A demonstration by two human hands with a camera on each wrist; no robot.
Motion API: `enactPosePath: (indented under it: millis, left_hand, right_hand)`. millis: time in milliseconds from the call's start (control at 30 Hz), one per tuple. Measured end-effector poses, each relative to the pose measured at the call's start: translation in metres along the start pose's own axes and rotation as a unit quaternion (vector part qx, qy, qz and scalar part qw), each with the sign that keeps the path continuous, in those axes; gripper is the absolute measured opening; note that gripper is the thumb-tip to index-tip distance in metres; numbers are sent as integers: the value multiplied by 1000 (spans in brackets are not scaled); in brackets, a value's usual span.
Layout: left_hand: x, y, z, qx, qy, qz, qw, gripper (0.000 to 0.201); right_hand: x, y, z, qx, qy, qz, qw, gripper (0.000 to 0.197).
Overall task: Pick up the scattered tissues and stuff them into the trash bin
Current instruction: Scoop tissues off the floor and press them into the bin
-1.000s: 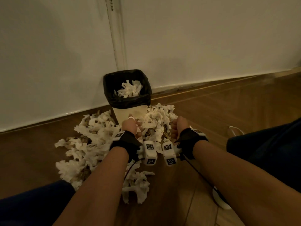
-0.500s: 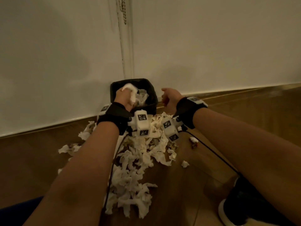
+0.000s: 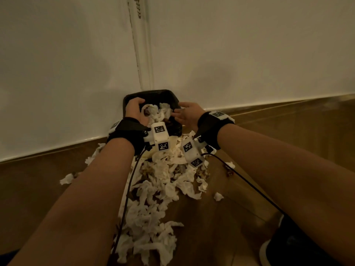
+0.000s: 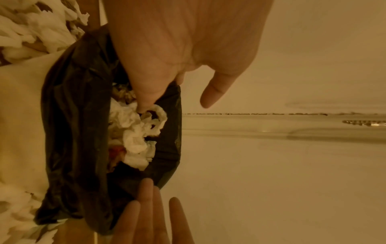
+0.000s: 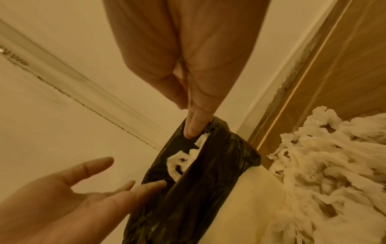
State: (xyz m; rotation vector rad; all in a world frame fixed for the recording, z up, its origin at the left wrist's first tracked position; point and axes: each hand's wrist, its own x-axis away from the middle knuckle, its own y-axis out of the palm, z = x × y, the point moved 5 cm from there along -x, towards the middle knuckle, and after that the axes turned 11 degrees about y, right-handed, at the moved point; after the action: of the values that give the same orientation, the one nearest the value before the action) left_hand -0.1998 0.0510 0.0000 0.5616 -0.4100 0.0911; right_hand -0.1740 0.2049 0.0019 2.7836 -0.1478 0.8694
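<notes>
Both hands are over the trash bin (image 3: 151, 94): the left hand (image 3: 135, 112) pokes its fingers into the tissues (image 3: 159, 113) inside. The right hand (image 3: 187, 115) hovers spread, holding nothing. More tissues litter the floor (image 3: 240, 217).

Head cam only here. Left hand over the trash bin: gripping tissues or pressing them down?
Observer: Pressing. In the left wrist view, the left hand has its thumb tip pushed into the tissues inside the trash bin and grips nothing.
Operator: Right hand?
Observer: In the right wrist view, the right hand has straight fingers. Its fingertips are on the rim of the black liner, and it holds nothing.
Operator: Anything besides tissues in there?
Observer: A reddish item sits under them; I can't tell what it is.
</notes>
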Motion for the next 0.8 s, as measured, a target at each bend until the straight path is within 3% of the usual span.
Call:
enactPosePath:
  millis: [67,133,233,367,467,567,667,733,800]
  left_hand:
    - [-4,-1,0,19,22,12,1000,17]
    - [-4,-2,2,-6,72,34,997,16]
    - [4,6,-3,-12,124,4,992,34]
    - [22,28,-27,-124,137,-54,981,28]
    - [35,43,-59,-265,145,-117,946,28]
    - [43,50,-102,-379,123,-193,896,29]
    - [47,51,-148,-507,113,-271,810,28]
    - [47,49,-176,-601,120,-305,730,30]
    - [47,46,-205,-669,119,-341,649,34]
  right_hand:
    - [-1,-10,1,-27,1,3,1000,41]
    - [0,-26,2,-17,-12,38,999,39]
    - [6,-56,6,-33,-25,75,996,34]
    - [12,-108,23,-35,-7,143,989,28]
    - [12,-144,42,12,12,210,977,31]
    - [13,-176,63,78,41,253,963,34]
    - [13,-201,85,205,89,259,940,34]
    - [10,-215,100,373,131,245,885,37]
    - [7,-224,119,529,164,211,805,49]
